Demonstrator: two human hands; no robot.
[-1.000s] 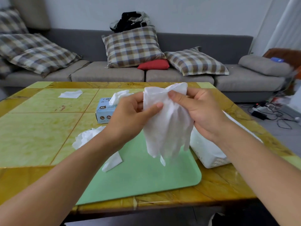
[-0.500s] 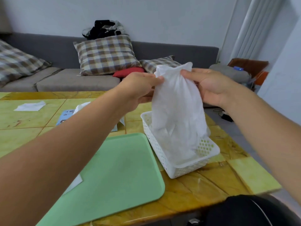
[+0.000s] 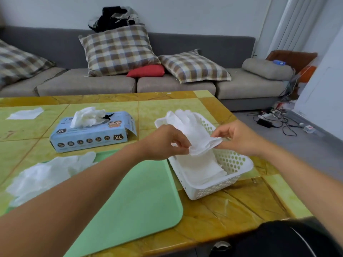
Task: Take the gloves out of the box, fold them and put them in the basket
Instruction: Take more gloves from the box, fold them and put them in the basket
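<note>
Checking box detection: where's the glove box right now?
In the head view the glove box sits left of centre on the table, just beyond the green mat and left of the white basket, gloves poking out of its top.

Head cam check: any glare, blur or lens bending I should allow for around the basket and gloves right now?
Head view: soft, even daylight; only mild sheen on the table, no hard glare; the glove pinched by the left hand and right hand over the basket reads slightly soft, its white folds washed out; the loose gloves at the left edge are smeared; wide-angle bending bows the sofa and table edges.
</note>
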